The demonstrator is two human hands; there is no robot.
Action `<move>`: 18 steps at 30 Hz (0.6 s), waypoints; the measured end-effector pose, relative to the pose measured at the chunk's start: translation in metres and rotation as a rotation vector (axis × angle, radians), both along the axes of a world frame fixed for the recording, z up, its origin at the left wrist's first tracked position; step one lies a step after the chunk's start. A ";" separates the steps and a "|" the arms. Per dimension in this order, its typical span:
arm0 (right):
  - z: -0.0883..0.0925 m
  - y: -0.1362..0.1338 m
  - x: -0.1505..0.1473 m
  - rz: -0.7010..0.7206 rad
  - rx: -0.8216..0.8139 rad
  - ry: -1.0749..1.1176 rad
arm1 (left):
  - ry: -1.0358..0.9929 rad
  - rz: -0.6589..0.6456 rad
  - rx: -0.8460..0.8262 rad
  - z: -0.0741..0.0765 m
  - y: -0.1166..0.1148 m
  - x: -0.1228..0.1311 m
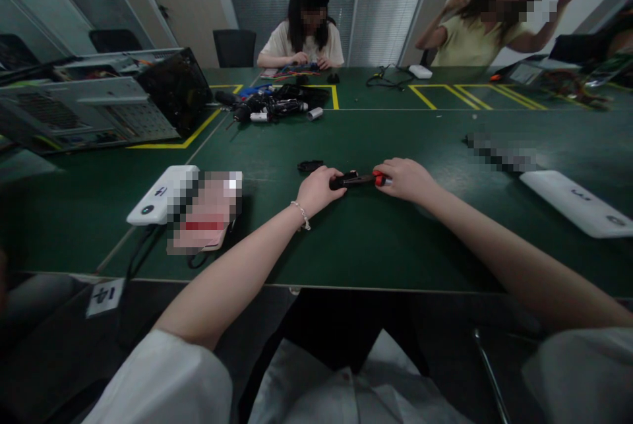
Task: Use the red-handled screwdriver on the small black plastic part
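Note:
Over the green table (346,246), my left hand (319,192) is closed on a small black part (342,180), held between thumb and fingers. My right hand (406,180) wraps round red-handled pliers (366,179), whose dark jaws point left and meet the black part. Whether the jaws grip it or only touch it I cannot tell. Another small black piece (310,165) lies on the table just beyond my left hand. My fingers hide much of the handles and part of the black piece.
A white power bank (163,194) and a pink phone (210,213) lie to the left; another white power bank (576,203) lies right. An open computer case (99,104) stands at far left. Black tools and cables (271,102) are piled beyond. Two people sit across the table.

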State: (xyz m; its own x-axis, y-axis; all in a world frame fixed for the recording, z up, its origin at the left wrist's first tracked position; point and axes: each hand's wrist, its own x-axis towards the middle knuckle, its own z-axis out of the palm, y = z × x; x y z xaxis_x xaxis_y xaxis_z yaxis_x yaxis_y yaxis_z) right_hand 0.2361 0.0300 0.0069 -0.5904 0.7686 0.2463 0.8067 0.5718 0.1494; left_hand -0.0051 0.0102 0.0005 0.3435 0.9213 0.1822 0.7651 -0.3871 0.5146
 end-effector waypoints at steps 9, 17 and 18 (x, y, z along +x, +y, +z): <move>0.002 -0.002 -0.002 -0.018 -0.009 0.006 | -0.008 -0.001 -0.002 -0.002 0.002 0.000; 0.010 -0.007 -0.005 -0.003 0.065 -0.089 | -0.004 -0.001 -0.004 0.000 0.001 0.000; 0.010 -0.007 -0.005 0.000 0.071 -0.098 | -0.001 -0.003 0.003 -0.001 0.001 -0.001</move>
State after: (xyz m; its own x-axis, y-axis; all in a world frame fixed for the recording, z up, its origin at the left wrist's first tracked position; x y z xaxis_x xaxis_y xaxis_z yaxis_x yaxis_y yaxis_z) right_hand 0.2309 0.0228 0.0172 -0.6143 0.7514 0.2410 0.7862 0.5569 0.2678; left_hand -0.0056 0.0110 -0.0001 0.3465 0.9195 0.1856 0.7631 -0.3914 0.5143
